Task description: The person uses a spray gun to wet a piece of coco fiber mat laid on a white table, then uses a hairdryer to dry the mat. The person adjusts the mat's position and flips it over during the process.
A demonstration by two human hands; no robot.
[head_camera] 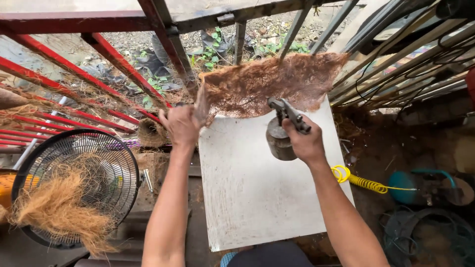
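While right hand grips spray gun, cup base hidden; left hand pinches fibre sheet.

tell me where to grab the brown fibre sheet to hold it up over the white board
Grip the brown fibre sheet at its left edge, coming in from the left side, as the left hand does. That edge hangs free of the white board, and it keeps the hands away from the spray gun that the right hand points at the sheet's middle.
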